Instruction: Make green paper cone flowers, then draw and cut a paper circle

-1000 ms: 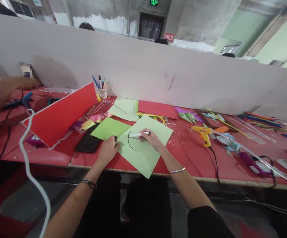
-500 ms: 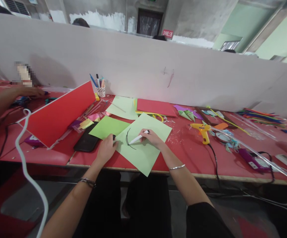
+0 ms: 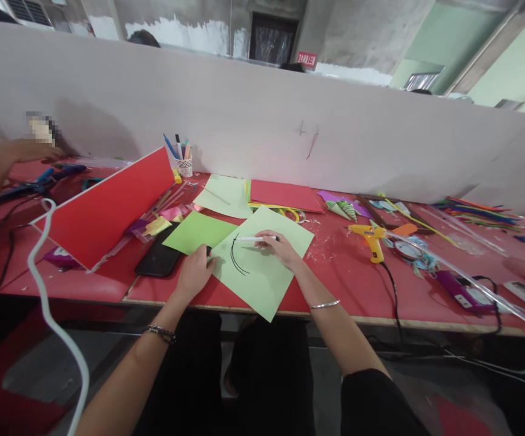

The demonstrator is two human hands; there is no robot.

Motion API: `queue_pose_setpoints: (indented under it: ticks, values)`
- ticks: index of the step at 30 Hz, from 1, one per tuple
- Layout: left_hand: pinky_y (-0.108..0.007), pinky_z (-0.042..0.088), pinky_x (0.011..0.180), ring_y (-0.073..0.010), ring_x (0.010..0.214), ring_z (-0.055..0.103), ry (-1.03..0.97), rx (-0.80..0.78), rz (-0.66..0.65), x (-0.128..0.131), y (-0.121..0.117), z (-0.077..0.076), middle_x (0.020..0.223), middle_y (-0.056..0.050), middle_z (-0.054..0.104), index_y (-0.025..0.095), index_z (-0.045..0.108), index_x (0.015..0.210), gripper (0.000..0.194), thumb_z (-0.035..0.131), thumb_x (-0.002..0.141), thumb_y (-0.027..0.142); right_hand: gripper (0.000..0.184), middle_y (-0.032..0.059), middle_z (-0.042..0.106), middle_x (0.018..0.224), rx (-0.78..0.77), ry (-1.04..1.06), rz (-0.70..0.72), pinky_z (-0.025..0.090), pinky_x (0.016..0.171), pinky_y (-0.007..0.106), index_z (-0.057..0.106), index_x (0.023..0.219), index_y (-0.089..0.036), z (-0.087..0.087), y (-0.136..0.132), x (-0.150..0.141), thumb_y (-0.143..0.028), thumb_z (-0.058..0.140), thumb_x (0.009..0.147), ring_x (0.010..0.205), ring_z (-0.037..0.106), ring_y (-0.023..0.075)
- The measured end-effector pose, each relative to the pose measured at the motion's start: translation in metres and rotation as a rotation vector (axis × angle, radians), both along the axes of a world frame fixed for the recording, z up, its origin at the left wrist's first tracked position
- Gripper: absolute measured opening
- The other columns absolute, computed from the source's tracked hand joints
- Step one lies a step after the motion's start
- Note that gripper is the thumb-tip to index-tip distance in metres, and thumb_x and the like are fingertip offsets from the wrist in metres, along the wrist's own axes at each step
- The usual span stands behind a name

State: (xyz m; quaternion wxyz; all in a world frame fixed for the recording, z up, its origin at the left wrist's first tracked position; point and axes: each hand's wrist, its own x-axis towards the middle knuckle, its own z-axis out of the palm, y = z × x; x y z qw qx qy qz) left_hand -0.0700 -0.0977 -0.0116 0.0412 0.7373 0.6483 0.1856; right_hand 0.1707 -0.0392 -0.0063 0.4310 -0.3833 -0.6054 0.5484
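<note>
A light green sheet of paper (image 3: 266, 284) lies at an angle at the table's front edge, bearing curved black lines on its left half. My right hand (image 3: 280, 247), closed around a white marker (image 3: 249, 239), rests over the sheet. The marker's tip is at the upper end of the curves. My left hand (image 3: 194, 272) lies at the sheet's left edge, its fingers closed on a small black marker cap (image 3: 208, 251). Beside that hand, a brighter green sheet (image 3: 201, 231) partly covers a black phone (image 3: 157, 257).
A red board (image 3: 112, 209) leans at the left, near another person's hand (image 3: 39, 151). A yellow glue gun (image 3: 372, 240) with a black cord lies to the right. Behind are red paper (image 3: 284, 197) and a pen cup (image 3: 184, 166). A white cable (image 3: 57, 327) hangs at front left.
The marker in my right hand has moved up to the top of the curves and lies flatter. A second curved line is longer. The other person's hand at the left has shifted left.
</note>
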Motion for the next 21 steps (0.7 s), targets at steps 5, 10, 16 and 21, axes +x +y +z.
queue_pose_setpoints:
  ticks: [5,10,16,21]
  values:
    - [-0.029,0.039,0.064,-0.0221,0.077,0.057,0.000,0.008,-0.008,-0.0001,-0.0002,-0.0002,0.080,-0.008,0.058,0.016,0.042,0.085,0.011,0.042,0.081,0.027,0.023,0.0032,0.063,0.073,0.024,-0.110,0.059,0.043,0.067,0.026,0.062,0.087,-0.017,0.0042,-0.0065,-0.0020,-0.032,0.048,0.076,0.068,0.056,0.0112]
    - [-0.029,0.040,0.064,-0.0222,0.077,0.057,0.007,0.014,-0.007,0.0002,-0.0003,-0.0001,0.079,-0.008,0.058,0.016,0.042,0.085,0.012,0.042,0.081,0.027,0.023,0.0033,0.063,0.073,0.016,-0.089,0.101,0.044,0.071,0.028,0.062,0.087,-0.016,0.0055,-0.0107,-0.0049,-0.031,0.048,0.077,0.069,0.056,0.0111]
    - [-0.029,0.040,0.065,-0.0218,0.078,0.057,0.012,0.007,-0.006,-0.0003,-0.0006,-0.0003,0.080,-0.008,0.058,0.016,0.042,0.086,0.013,0.041,0.080,0.027,0.024,0.0027,0.062,0.073,0.030,-0.129,0.022,0.043,0.068,0.025,0.061,0.090,-0.017,0.0043,-0.0088,-0.0062,-0.032,0.049,0.076,0.068,0.055,0.0099]
    - [-0.029,0.040,0.065,-0.0217,0.077,0.057,0.008,-0.001,-0.003,-0.0005,-0.0004,-0.0002,0.079,-0.007,0.057,0.016,0.042,0.086,0.013,0.041,0.080,0.028,0.026,0.0025,0.061,0.075,0.039,-0.157,-0.069,0.041,0.060,0.022,0.059,0.092,-0.017,-0.0010,-0.0039,-0.0054,-0.033,0.047,0.075,0.065,0.052,0.0086]
